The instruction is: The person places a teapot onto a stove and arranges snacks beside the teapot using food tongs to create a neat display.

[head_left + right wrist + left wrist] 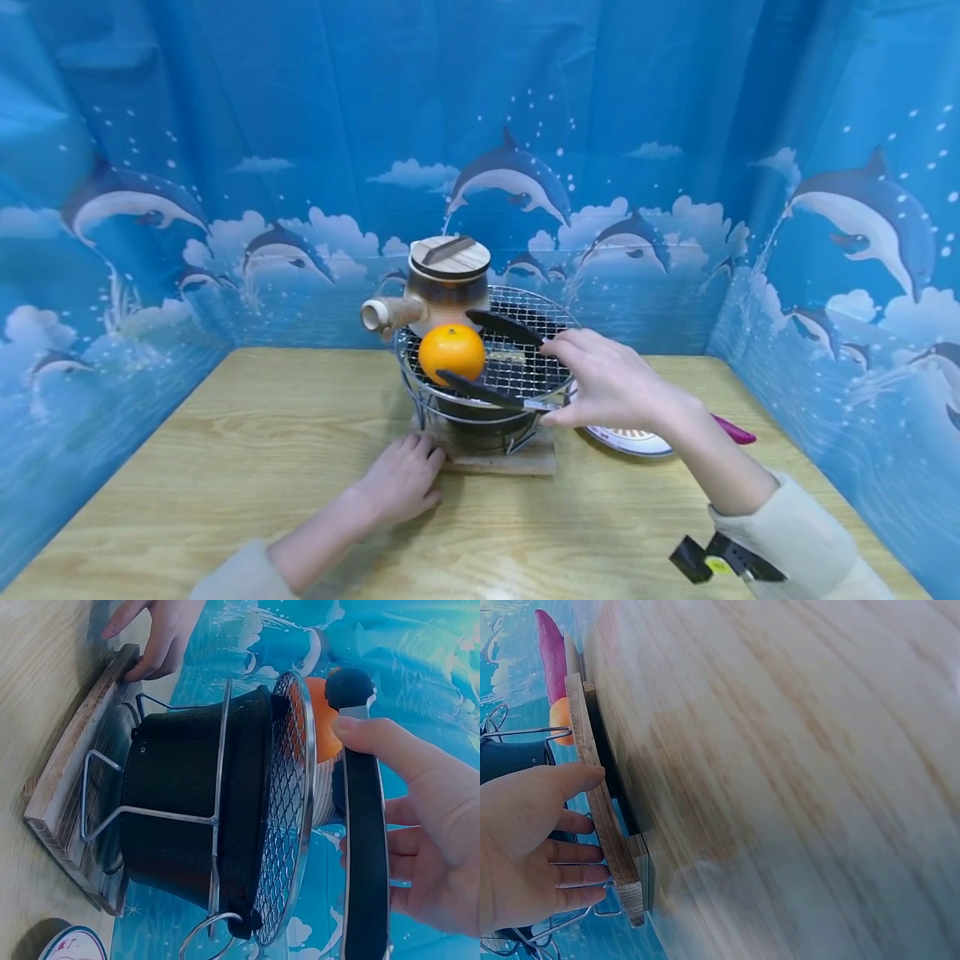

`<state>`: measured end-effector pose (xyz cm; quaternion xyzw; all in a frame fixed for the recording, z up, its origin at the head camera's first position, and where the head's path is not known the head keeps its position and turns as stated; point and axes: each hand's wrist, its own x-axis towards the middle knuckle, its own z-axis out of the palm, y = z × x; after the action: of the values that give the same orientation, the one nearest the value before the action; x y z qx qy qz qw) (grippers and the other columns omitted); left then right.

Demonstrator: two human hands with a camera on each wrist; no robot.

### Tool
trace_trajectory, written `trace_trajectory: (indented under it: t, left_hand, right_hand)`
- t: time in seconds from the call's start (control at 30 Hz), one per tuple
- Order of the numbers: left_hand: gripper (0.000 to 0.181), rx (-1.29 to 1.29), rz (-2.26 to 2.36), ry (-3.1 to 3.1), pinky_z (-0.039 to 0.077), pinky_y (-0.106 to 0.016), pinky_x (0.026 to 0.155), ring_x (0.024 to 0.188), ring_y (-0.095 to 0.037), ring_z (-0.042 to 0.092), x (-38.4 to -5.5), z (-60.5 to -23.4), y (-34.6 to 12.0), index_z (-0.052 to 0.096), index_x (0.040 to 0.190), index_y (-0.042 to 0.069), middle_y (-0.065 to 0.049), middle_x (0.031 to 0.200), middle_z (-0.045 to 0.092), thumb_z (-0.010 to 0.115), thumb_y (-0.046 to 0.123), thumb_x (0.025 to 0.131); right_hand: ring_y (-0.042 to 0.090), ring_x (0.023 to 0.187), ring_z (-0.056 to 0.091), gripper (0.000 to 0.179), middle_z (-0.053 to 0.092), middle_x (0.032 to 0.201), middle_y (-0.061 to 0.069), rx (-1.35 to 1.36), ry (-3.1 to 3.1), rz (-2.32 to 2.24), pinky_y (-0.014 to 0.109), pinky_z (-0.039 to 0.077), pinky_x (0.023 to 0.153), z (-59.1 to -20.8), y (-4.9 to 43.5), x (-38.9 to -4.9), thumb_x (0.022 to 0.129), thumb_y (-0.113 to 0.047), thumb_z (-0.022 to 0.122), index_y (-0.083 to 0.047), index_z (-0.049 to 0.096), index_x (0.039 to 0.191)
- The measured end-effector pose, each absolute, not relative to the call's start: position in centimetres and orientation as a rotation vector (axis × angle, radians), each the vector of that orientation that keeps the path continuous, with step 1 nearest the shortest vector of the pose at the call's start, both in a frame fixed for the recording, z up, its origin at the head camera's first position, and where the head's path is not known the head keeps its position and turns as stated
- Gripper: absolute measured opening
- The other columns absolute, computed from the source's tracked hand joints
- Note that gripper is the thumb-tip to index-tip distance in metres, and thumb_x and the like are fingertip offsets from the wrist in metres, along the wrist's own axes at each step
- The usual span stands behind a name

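Observation:
Black tongs (513,328) are held spread in my right hand (611,383), thumb on one arm and fingers on the other. Their dark tips reach either side of an orange (452,353), which sits on the round wire mesh (517,371) of a small black tabletop stove (180,795). My left hand (405,479) lies low at the front left, its fingers at the near corner of the wooden board (498,462) under the stove. In the left wrist view its thumb and loosely straight fingers (577,874) lie along that board's edge.
Behind the orange, a brown and cream side-handled teapot (448,296) with a wooden lid stands on the mesh. To the stove's right is a plate (630,443), with a purple sweet potato (733,430) by it. A blue dolphin-print curtain (300,125) surrounds the wooden table (247,450).

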<state>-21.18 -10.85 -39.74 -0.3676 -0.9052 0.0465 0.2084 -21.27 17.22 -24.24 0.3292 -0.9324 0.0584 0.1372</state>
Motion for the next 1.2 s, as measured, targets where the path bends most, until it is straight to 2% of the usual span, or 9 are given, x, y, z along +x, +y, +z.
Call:
trace_trajectory:
  t: [0.17, 0.27, 0.37, 0.47, 0.73, 0.97, 1.2]
  left_hand:
    - [0.035, -1.018, 0.157, -2.536, 0.047, -0.038, 0.069, 0.083, -0.025, 0.052, -21.2, -39.7, -10.8, 0.058, 0.090, 0.004, -0.010, 0.090, 0.053, 0.071, 0.032, 0.073]
    - [0.034, -1.014, 0.167, -2.549, 0.046, -0.037, 0.068, 0.083, -0.025, 0.052, -21.2, -39.6, -10.8, 0.058, 0.090, 0.005, -0.010, 0.090, 0.054, 0.070, 0.032, 0.073]
    - [0.033, -1.010, 0.169, -2.561, 0.046, -0.037, 0.068, 0.085, -0.025, 0.053, -21.2, -39.5, -10.7, 0.058, 0.091, 0.005, -0.010, 0.092, 0.055, 0.070, 0.031, 0.074]
    - [0.034, -1.011, 0.174, -2.575, 0.047, -0.038, 0.071, 0.087, -0.026, 0.054, -21.1, -39.4, -10.7, 0.059, 0.093, 0.005, -0.011, 0.095, 0.056, 0.069, 0.032, 0.075]
    - [0.036, -1.008, 0.194, -2.588, 0.047, -0.038, 0.072, 0.087, -0.026, 0.054, -21.1, -39.3, -10.7, 0.059, 0.093, 0.005, -0.011, 0.095, 0.056, 0.070, 0.034, 0.075]
    - [0.037, -1.011, 0.197, -2.589, 0.047, -0.038, 0.071, 0.086, -0.026, 0.054, -21.0, -39.3, -10.7, 0.058, 0.092, 0.004, -0.011, 0.094, 0.056, 0.070, 0.035, 0.075]
    - [0.036, -1.001, 0.180, -2.610, 0.047, -0.039, 0.073, 0.088, -0.026, 0.055, -21.0, -39.2, -10.6, 0.059, 0.093, 0.004, -0.012, 0.096, 0.057, 0.070, 0.034, 0.076]
  right_hand:
    - [0.026, 0.107, 0.051, 0.076, 0.053, 0.120, 0.008, 0.940, -2.678, 0.179, 0.044, 0.048, 0.080, -24.6, 17.7, -20.9, 0.065, -0.049, 0.076, -0.007, 0.053, 0.124]
    - [0.024, 0.100, 0.053, 0.075, 0.054, 0.115, 0.008, 0.950, -2.635, 0.149, 0.039, 0.048, 0.072, -24.9, 18.0, -20.8, 0.065, -0.048, 0.076, -0.006, 0.054, 0.122]
    - [0.021, 0.093, 0.052, 0.073, 0.054, 0.110, 0.008, 0.966, -2.568, 0.113, 0.032, 0.045, 0.063, -25.2, 18.4, -20.7, 0.064, -0.046, 0.077, -0.004, 0.055, 0.119]
    - [0.022, 0.091, 0.051, 0.072, 0.053, 0.110, 0.009, 0.976, -2.512, 0.083, 0.030, 0.041, 0.059, -25.6, 18.9, -20.5, 0.063, -0.043, 0.078, -0.003, 0.055, 0.117]
    - [0.025, 0.096, 0.050, 0.077, 0.050, 0.114, 0.012, 0.899, -2.485, 0.022, 0.037, 0.047, 0.065, -26.2, 20.2, -19.7, 0.058, -0.048, 0.079, -0.004, 0.056, 0.117]
    - [0.028, 0.097, 0.050, 0.077, 0.052, 0.114, 0.014, 0.857, -2.483, 0.020, 0.041, 0.047, 0.072, -26.5, 21.6, -18.9, 0.059, -0.046, 0.078, -0.003, 0.056, 0.120]
    - [0.030, 0.099, 0.052, 0.076, 0.054, 0.114, 0.015, 0.827, -2.471, 0.078, 0.047, 0.047, 0.078, -26.8, 23.3, -18.4, 0.057, -0.044, 0.080, -0.001, 0.058, 0.115]
